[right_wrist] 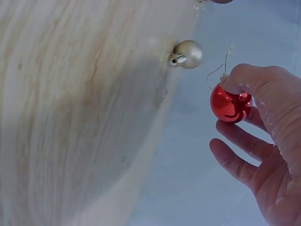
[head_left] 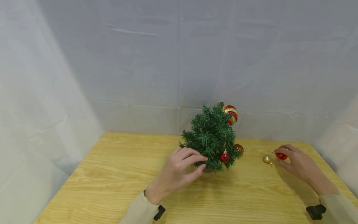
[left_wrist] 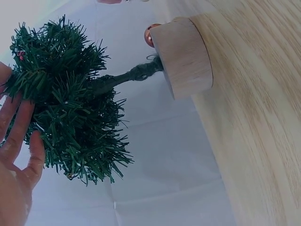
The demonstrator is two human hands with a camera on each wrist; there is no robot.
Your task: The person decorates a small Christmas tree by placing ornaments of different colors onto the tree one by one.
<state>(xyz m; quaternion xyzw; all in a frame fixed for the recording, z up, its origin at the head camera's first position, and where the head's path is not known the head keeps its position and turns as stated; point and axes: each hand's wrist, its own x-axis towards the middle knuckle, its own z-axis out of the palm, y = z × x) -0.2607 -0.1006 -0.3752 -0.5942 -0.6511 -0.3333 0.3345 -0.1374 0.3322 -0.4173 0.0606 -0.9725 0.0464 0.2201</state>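
Observation:
A small green Christmas tree (head_left: 209, 133) stands on the table, its round wooden base (left_wrist: 186, 59) showing in the left wrist view. My left hand (head_left: 180, 168) touches the lower left branches with spread fingers, partly hidden by needles. At the right, my right hand (head_left: 300, 163) pinches a red ball ornament (right_wrist: 230, 106) near its cap, between thumb and fingers. A thin gold string loop sticks up from that cap. Just left of it lies a pale gold ball ornament (head_left: 267, 159). On the tree hang a smaller red ball ornament (head_left: 224, 157) and a red-and-gold striped ball ornament (head_left: 232, 115).
A copper ball ornament (head_left: 239, 148) sits beside the tree's right side, partly behind branches. The light wooden table (head_left: 112, 174) ends at a pale cloth backdrop (head_left: 139, 62), with cloth at both sides too.

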